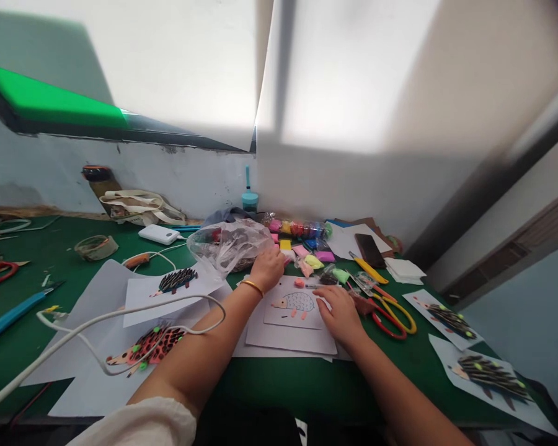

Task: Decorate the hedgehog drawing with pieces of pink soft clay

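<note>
A sheet with a hedgehog drawing (pixel 298 302) lies in front of me on stacked white paper (pixel 291 342). Pale clay fills the hedgehog's face, and small orange clay pieces (pixel 294 313) lie below its body. My right hand (pixel 340 310) rests at the sheet's right edge with its fingers apart, holding nothing I can see. Beyond the sheet, my left hand (pixel 268 267) reaches between a clear plastic bag (pixel 235 241) and several coloured clay packets (pixel 314 261). Its fingertips are hidden, so I cannot tell what they grip. A lump of orange clay (pixel 299 283) sits at the sheet's top edge.
Red and yellow scissors (pixel 390 316), a yellow cutter (pixel 371 270) and a phone (pixel 370 250) lie to the right. Finished hedgehog pictures (pixel 490 378) lie at both sides. A white cable (pixel 121 313) loops over the left papers and near my left forearm.
</note>
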A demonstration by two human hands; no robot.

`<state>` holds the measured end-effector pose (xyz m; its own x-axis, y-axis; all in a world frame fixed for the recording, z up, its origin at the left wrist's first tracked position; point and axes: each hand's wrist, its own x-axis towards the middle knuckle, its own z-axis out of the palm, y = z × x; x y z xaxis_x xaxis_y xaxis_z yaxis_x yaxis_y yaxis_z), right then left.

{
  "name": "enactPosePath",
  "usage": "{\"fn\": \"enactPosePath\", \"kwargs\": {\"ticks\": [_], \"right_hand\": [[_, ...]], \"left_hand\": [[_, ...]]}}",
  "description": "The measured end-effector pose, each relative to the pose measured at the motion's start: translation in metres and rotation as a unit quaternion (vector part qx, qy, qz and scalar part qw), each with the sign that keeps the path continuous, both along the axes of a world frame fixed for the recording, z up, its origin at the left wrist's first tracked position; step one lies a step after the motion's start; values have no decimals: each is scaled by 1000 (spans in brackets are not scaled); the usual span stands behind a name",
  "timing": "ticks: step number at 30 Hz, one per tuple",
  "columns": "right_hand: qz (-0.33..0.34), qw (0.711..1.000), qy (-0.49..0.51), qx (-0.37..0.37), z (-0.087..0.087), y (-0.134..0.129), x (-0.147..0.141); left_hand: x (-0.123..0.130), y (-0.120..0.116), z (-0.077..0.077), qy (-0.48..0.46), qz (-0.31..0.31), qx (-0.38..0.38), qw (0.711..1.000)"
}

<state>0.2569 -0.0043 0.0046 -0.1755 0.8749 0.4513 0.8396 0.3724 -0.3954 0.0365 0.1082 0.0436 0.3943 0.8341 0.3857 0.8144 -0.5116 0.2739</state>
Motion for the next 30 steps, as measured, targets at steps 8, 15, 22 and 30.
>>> {"fn": "enactPosePath", "kwargs": {"ticks": [8,15,22,30], "right_hand": [[25,995,90,37,13,14,-31],[81,992,83,44,16,1,-40],[63,993,22,96,-1,-16,-33],[66,991,37,106,-4,-25,-34]], "left_hand": [[2,-47,12,-185,11,-83,979],[6,-105,-9,-453,-77,-279,843],[10,-113,-25,-356,-43,-207,910],[9,-122,-30,-321,-46,-157,933]]}}
